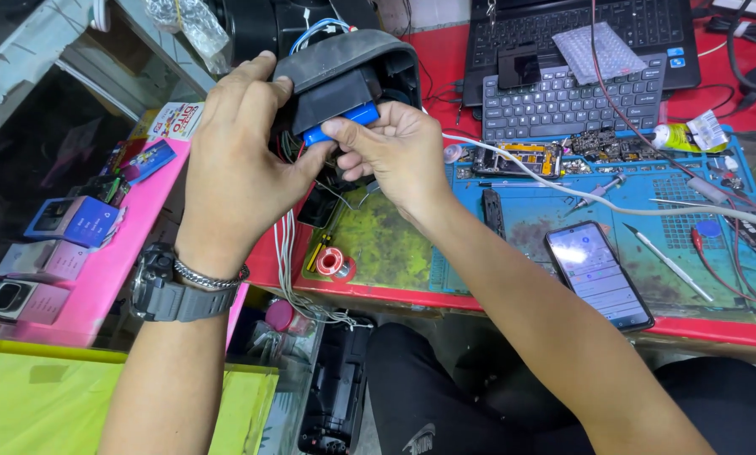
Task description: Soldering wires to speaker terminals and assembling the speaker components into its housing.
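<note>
Left hand (pixel 241 160) hides housing (pixel 353 63); blue cell (pixel 342 124), perhaps.

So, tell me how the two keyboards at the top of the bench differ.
The laptop keyboard is black and built into the laptop, at the back; the separate keyboard is grey and lies loose in front of it. A bubble-wrap piece lies mostly on the laptop keyboard; a small black part overlaps the separate keyboard's edge. Both sit on the red bench.

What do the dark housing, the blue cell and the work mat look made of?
Housing: looks like matte dark moulded plastic, dull sheen on its curved edge. Blue cell: glossy blue wrap, probably plastic film; what lies under it is hidden. Mat: likely blue rubber or silicone, flat, stained, with moulded compartments.
</note>
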